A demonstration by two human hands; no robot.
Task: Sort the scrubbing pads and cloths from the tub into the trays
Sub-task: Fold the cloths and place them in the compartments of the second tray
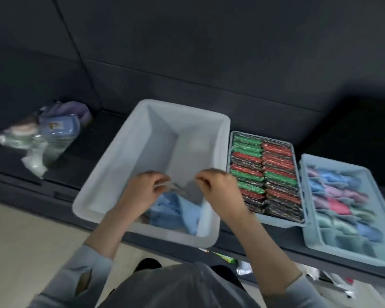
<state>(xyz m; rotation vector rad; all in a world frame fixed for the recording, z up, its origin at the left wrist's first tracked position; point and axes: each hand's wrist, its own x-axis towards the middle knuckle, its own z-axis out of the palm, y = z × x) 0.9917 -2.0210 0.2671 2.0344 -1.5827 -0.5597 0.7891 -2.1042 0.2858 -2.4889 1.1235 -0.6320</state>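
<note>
Both my left hand (142,187) and right hand (218,187) pinch the grey cloth (192,192) over the tub (111,174); I should fold it evenly, then carry it to the cloth tray (307,230) beyond the pad tray (298,221).

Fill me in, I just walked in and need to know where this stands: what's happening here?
A person is sorting. Both hands, left hand and right hand, pinch a grey cloth over the tub, where a blue cloth remains. Beside it, the pad tray looks full; the cloth tray holds many cloths.
</note>
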